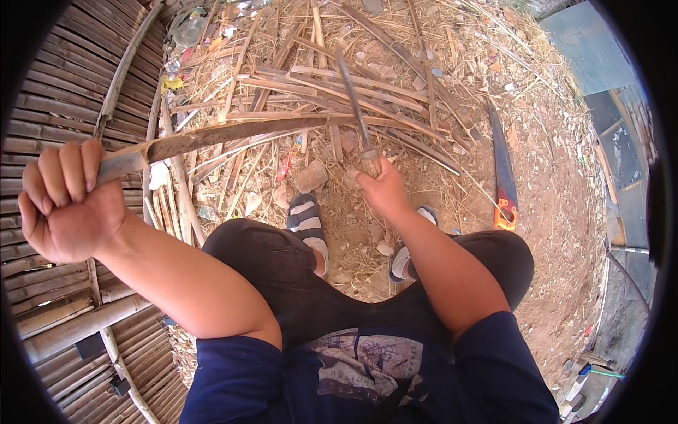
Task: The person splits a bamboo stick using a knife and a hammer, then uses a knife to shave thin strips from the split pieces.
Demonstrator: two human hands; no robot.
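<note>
Head view: left hand (74, 201) clenches a bamboo strip (233, 133), right hand (385, 191) grips a knife (355, 106); a saw (503, 159) lies toward the ground's (558, 212) right edge.

A long, brown bamboo strip (233, 132) is held up slantwise, its pale, jointed end nearer at the left and its length arching gently away to the right. The knife (354, 101) has a narrow dark blade and a wooden handle; it points away, tip leaning left, and crosses the strip near its far end, though contact is unclear.
</note>
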